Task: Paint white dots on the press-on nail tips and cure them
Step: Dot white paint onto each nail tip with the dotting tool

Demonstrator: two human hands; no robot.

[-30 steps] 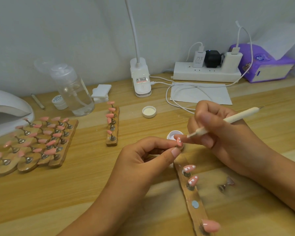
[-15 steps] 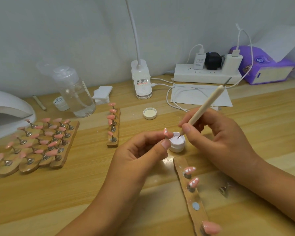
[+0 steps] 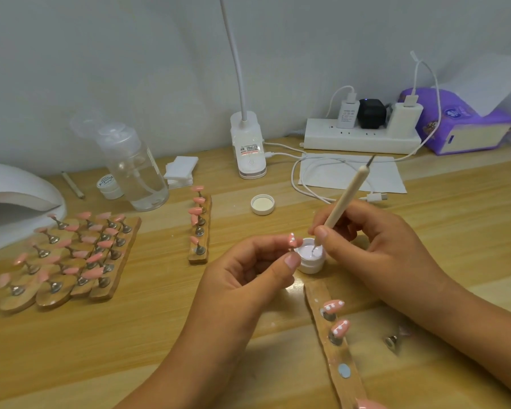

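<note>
My left hand (image 3: 248, 276) pinches a pink nail tip (image 3: 292, 240) with white dots on it, held upright beside a small white paint jar (image 3: 310, 261). My right hand (image 3: 375, 246) grips a cream dotting pen (image 3: 345, 196), and the pen's lower tip dips into the white paint in that jar. Just below the jar lies a wooden holder strip (image 3: 334, 343) with two dotted pink tips (image 3: 334, 307) on metal stands and another pink tip at its near end. The white curing lamp (image 3: 15, 196) sits at the far left.
Several wooden holders with plain pink tips (image 3: 71, 258) lie at the left, and another strip (image 3: 199, 225) in the middle. A jar lid (image 3: 262, 204), clear pump bottle (image 3: 136, 172), clip lamp (image 3: 248, 149), power strip (image 3: 360, 137), cable, tissue pack (image 3: 466, 125) and a loose metal stand (image 3: 394, 339) surround the work spot.
My right hand swung the pen from lying across the held tip to upright, then lowered its point into the paint jar. My left hand lifted the tip slightly away.
</note>
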